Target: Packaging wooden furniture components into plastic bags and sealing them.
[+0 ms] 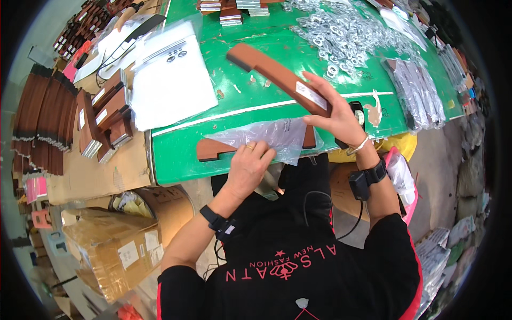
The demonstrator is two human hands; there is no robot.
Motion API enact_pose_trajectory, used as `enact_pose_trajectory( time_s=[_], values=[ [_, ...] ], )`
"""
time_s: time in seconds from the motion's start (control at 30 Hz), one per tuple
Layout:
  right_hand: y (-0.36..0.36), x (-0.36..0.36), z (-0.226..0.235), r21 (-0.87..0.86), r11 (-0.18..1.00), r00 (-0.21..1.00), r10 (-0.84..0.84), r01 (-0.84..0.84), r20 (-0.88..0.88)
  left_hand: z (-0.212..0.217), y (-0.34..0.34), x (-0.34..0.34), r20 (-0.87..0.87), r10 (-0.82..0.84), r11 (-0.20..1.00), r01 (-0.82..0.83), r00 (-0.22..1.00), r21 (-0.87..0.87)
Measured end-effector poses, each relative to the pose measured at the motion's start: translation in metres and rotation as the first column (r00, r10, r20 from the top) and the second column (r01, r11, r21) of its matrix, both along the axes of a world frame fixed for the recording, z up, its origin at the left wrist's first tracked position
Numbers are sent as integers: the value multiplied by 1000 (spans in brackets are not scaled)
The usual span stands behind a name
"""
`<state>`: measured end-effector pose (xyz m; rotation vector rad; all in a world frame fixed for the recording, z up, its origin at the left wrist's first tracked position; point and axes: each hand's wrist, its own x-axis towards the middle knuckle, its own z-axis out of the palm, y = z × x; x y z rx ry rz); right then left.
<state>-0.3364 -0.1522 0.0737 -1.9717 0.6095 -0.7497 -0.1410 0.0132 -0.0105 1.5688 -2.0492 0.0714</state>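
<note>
Right hand (338,120) grips a brown bar (272,74), uncovered, jutting beyond its fingertips. Left hand (248,168) has fingers closed on clear plastic (261,136). Looks part-done: second bar (213,150) just beyond those fingers, middle covered, ends bare.

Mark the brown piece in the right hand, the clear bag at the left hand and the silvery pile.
Brown piece (280,77), head view: middle of its length.
Clear bag (278,135), head view: middle of its film.
Silvery pile (346,38), head view: middle of the heap.

L hand (247,169) curled, R hand (341,120) farther fwd
</note>
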Motion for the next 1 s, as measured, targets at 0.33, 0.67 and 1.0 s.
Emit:
enact_pose_trajectory(
  time_s=[0.33,0.67,1.0],
  values=[
    [6,43,-32,-169,974,972,119,-154,-202,34,19,18,12,134,971,-129,991,-201],
    [-14,27,-32,302,949,989,54,-93,136,6,-86,79,-8,200,977,-199,980,76],
    [-20,5,-38,342,939,978,-47,-26,204,-9,-130,64,-19,381,835,-335,925,436]
  ],
)
